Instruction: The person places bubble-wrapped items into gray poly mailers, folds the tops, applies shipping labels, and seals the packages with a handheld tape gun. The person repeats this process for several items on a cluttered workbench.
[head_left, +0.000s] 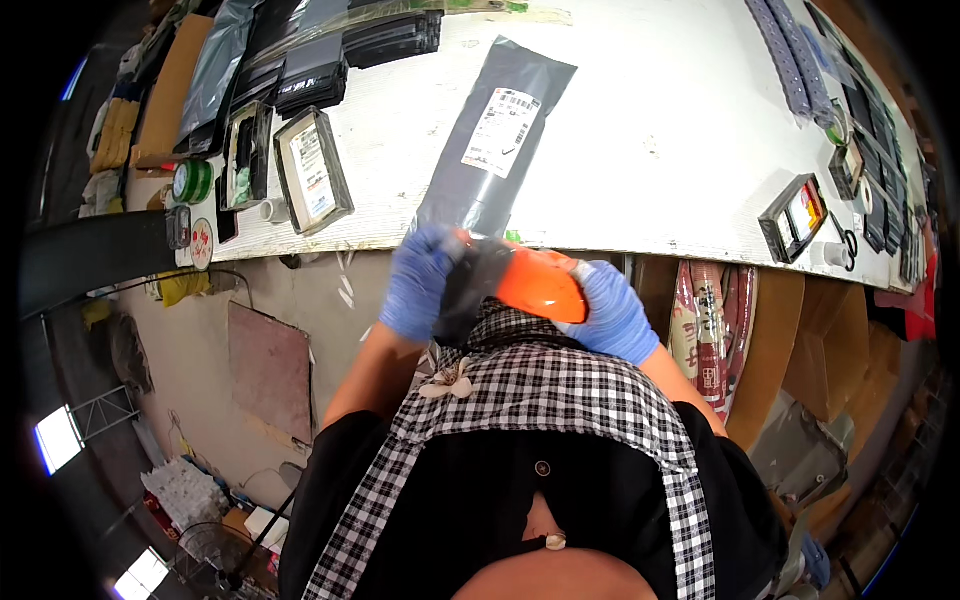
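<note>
In front of my apron, at the near edge of the white table, both gloved hands are at work. My left hand (418, 283), in a blue glove, is closed on the edge of a black plastic bag (474, 278). My right hand (616, 314), gloved the same way, grips a shiny orange item (540, 284) whose left end meets the bag's dark plastic. Its exact kind is hard to make out. A long grey mailing bag (490, 140) with a white label lies just beyond my hands; whether it joins the black plastic is hidden.
Stacks of dark mailing bags (392, 40) lie at the far left of the white table (640, 130). Nearer are a box-shaped tray (313, 170) with papers and a green tape roll (193, 181). At right lie another tray (795, 218), scissors (848, 243) and rolled purple sheeting (790, 60).
</note>
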